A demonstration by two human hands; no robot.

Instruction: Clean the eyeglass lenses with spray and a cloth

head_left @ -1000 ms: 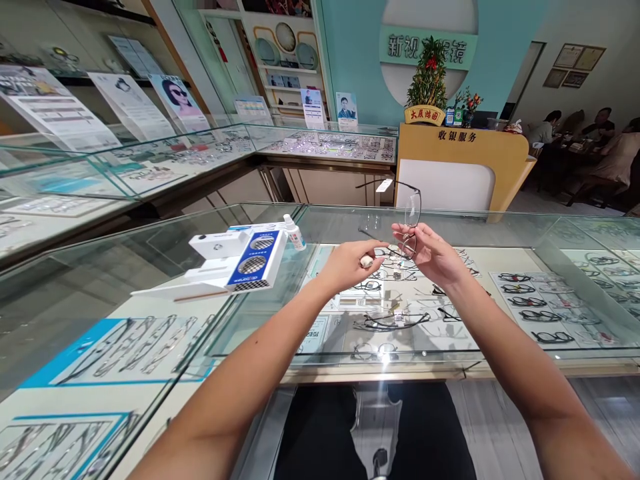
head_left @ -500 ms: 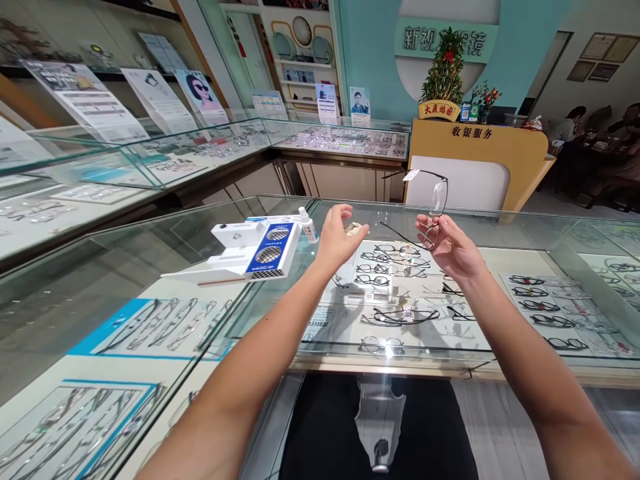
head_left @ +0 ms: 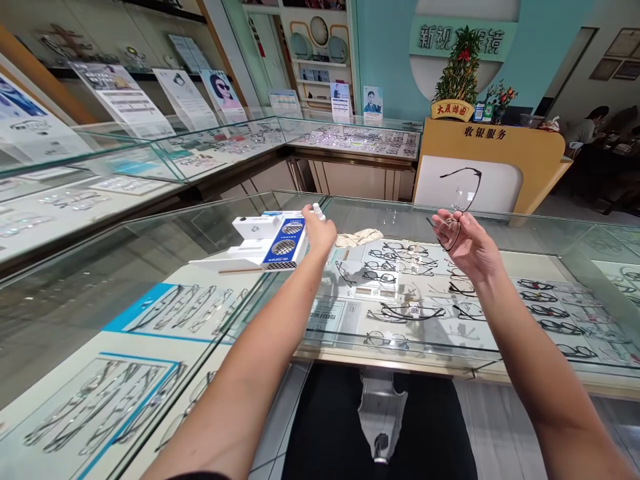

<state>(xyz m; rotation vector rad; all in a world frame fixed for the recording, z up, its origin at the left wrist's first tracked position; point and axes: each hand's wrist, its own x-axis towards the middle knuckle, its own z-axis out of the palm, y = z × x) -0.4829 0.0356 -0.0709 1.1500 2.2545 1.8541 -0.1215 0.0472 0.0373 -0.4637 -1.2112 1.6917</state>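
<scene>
My left hand (head_left: 321, 233) is closed around a small white bottle (head_left: 318, 211). Only the bottle's white top shows above the fingers; its body is mostly hidden. A crumpled cream cloth (head_left: 360, 238) lies on the glass counter just right of that hand. Raised over the counter, my right hand (head_left: 469, 243) grips a pair of dark-framed eyeglasses (head_left: 465, 198) by the lower rim, with the frame tilted on end and one temple arm sticking out to the left. A blue and white box (head_left: 286, 243) sits directly left of my left hand.
Under the glass counter top (head_left: 280, 293) lie rows of eyeglasses (head_left: 407, 312). A thin brown stick (head_left: 241, 271) lies by the box. Farther back are more display cases (head_left: 200, 175), a yellow-fronted desk (head_left: 543, 163) with a plant, and a person seated at the far right.
My left hand has moved left from the cloth to the bottle, leaving the cloth on the glass. The eyeglasses in my right hand have turned slightly. The view has shifted a little.
</scene>
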